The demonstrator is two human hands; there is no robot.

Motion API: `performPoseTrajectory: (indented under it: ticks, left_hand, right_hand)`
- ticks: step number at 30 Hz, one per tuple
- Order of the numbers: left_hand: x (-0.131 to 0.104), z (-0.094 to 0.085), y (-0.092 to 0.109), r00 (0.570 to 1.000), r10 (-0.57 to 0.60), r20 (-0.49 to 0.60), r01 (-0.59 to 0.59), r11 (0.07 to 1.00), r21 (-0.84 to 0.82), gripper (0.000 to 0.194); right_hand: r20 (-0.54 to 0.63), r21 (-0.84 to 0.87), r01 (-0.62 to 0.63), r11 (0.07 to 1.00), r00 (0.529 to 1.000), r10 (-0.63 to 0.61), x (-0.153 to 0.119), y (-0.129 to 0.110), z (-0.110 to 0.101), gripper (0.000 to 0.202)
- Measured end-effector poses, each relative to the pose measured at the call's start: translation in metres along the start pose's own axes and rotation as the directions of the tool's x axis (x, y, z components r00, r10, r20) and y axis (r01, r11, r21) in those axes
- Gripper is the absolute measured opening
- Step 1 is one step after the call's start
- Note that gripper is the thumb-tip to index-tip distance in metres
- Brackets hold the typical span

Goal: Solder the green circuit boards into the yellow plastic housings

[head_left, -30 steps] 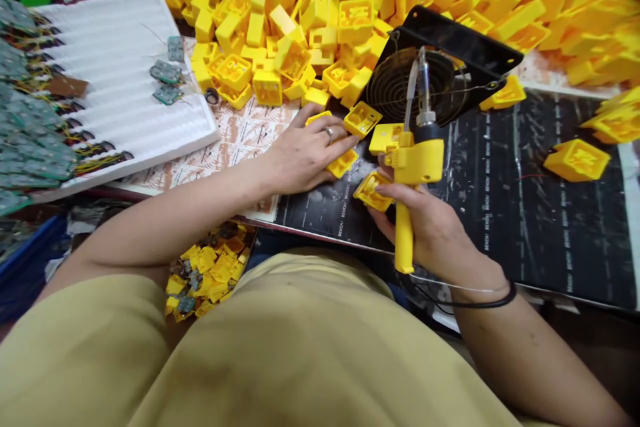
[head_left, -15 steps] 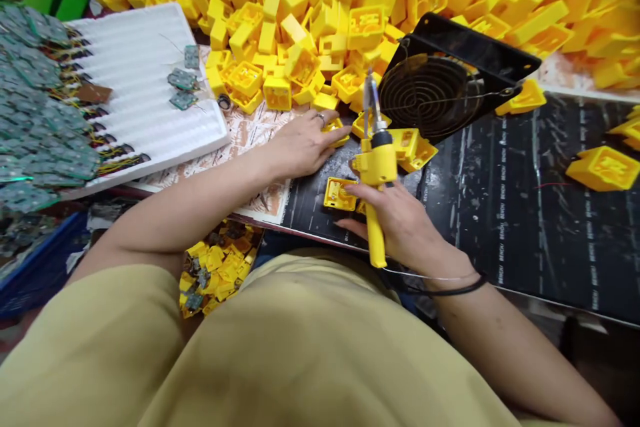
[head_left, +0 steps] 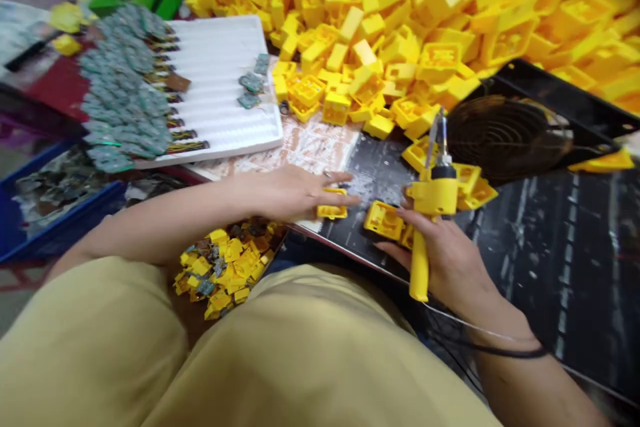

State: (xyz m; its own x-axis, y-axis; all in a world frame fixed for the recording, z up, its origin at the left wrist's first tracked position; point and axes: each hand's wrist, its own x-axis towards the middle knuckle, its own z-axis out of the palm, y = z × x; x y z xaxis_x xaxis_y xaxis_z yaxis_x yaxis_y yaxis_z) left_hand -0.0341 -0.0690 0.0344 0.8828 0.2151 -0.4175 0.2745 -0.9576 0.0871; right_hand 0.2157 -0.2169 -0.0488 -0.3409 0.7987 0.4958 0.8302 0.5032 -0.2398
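Observation:
My left hand (head_left: 287, 193) is at the front edge of the black work surface. Its fingers lie around and over a small open yellow plastic case (head_left: 333, 212), partly covering it. In my right hand (head_left: 450, 250) is a yellow soldering gun (head_left: 434, 195), held upright, its metal tip and thin feed tube pointing away from me. Another open yellow case (head_left: 383, 219) rests on the surface beside my right thumb and fingertips. Part of a further yellow piece (head_left: 407, 237) shows between those fingers, mostly hidden by the hand and gun.
Yellow cases (head_left: 370, 47) are heaped along the back. A black fan (head_left: 505, 130) stands at right. On the left, a white foam tray (head_left: 220, 80) carries green circuit boards (head_left: 127, 87) with wires. A blue bin (head_left: 30, 227) and a container of yellow parts (head_left: 230, 263) sit below.
My left hand has drawn a yellow case from near the heap toward the front edge. My right hand still holds the soldering gun beside the other case. The view has turned left.

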Motion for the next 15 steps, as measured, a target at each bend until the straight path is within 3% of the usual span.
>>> performPoseTrajectory:
  ticks: [5, 9, 11, 13, 15]
  left_hand:
    - [0.014, 0.003, 0.011, 0.992, -0.114, -0.057, 0.115, 0.993, 0.028, 0.049]
    - [0.018, 0.008, 0.022, 0.978, -0.162, -0.131, 0.154, 0.986, -0.072, 0.065]
    - [0.016, 0.001, 0.01, 0.95, -0.248, -0.19, 0.224, 0.964, -0.142, 0.069]
    - [0.01, -0.012, -0.024, 0.852, -0.442, -0.281, 0.398, 0.895, -0.201, 0.054]
    - [0.001, -0.025, -0.078, 0.631, -0.667, -0.396, 0.623, 0.74, -0.253, 0.036]
  right_hand:
    - [0.014, 0.028, 0.052, 0.998, 0.999, -0.052, -0.002, 0.004, 0.004, 0.037]
    - [0.047, 0.051, 0.104, 0.993, 0.993, -0.106, 0.003, 0.008, 0.004, 0.035]
    - [0.067, 0.046, 0.134, 0.99, 0.988, -0.137, 0.007, 0.011, 0.004, 0.034]
    - [0.046, 0.017, 0.143, 0.99, 0.989, -0.144, 0.01, 0.012, 0.004, 0.034]
    - [-0.032, -0.042, 0.123, 0.992, 0.992, -0.124, 0.011, 0.012, 0.003, 0.031]
